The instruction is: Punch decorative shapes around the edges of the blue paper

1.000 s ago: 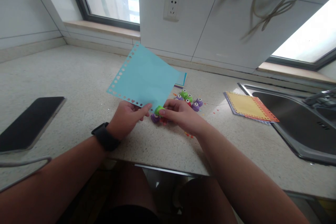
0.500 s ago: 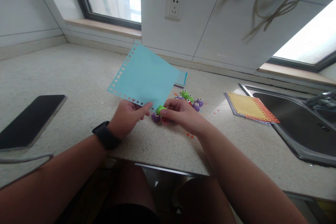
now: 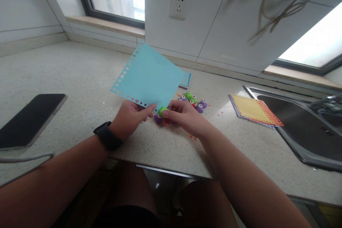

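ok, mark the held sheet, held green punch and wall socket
Held sheet [image 3: 151, 76]: head view, middle of its plain face.
Green punch [image 3: 161, 110]: head view, visible part of its green body.
Socket [image 3: 180, 4]: head view, centre of the faceplate.

We are in what looks like a kitchen: we see a steel sink [image 3: 301, 128] with a tap [image 3: 326, 102], set into a speckled tabletop [image 3: 80, 74] below a tiled wall [image 3: 205, 14].

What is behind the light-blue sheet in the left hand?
Past the right corner of the light-blue sheet, part of a small blue-edged stack shows. The sheet covers the rest and some countertop, so anything else there cannot be seen.
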The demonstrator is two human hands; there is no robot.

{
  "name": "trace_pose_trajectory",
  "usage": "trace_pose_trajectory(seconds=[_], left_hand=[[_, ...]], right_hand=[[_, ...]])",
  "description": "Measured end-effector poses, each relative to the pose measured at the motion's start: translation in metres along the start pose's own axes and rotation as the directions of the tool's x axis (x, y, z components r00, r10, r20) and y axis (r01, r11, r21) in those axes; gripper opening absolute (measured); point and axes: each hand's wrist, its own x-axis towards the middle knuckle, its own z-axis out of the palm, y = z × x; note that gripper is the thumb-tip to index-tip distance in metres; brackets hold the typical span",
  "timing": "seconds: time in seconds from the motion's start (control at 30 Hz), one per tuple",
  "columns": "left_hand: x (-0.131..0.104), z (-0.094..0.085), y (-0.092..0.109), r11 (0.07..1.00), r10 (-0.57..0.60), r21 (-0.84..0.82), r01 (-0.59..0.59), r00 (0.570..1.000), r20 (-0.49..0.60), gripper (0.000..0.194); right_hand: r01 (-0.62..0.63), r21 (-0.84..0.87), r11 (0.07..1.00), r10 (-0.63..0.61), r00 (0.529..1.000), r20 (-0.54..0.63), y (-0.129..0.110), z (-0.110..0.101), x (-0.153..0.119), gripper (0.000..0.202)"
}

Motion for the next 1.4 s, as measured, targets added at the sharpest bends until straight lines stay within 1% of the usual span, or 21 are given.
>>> trace_pose_trajectory(seconds=[0.3, 0.47, 0.7, 0.9, 1.07, 1.4], left_hand=[[0.0002, -0.0004, 0.0007, 1.000, 0.001, 0.013, -0.001, 1.000, -0.002, 0.033], [0.0004, 0.0001, 0.0004, 1.000, -0.006, -0.008, 0.006, 1.000, -0.001, 0.033], [-0.0006, 0.0002, 0.0030, 1.000, -0.006, -0.004, 0.006, 1.000, 0.006, 0.031], [-0.0006, -0.0002, 0.0010, 1.000, -0.006, -0.014, 0.006, 1.000, 0.018, 0.032], [-0.0006, 0.0008, 0.0006, 0.999, -0.010, -0.042, 0.011, 1.000, 0.018, 0.029], [-0.0014, 0.0008, 0.0019, 0.999, 0.015, -0.040, -0.014, 1.000, 0.025, 0.027]], right_hand=[[0.007, 0.024, 1.000, -0.007, 1.000, 0.006, 0.0019, -0.0001, 0.0010, 0.030], [0.012, 0.035, 0.999, -0.012, 1.000, 0.005, 0.0026, 0.0000, 0.0014, 0.030], [0.017, 0.035, 0.999, -0.017, 1.000, -0.001, 0.0033, 0.0010, 0.0017, 0.030], [0.008, 0.063, 0.998, -0.008, 1.000, -0.001, 0.0058, 0.0017, 0.0024, 0.033], [0.010, 0.071, 0.997, -0.010, 1.000, 0.007, 0.0067, 0.0027, 0.0029, 0.032], [0.017, 0.069, 0.997, -0.017, 1.000, 0.003, 0.0060, 0.0026, 0.0039, 0.033]])
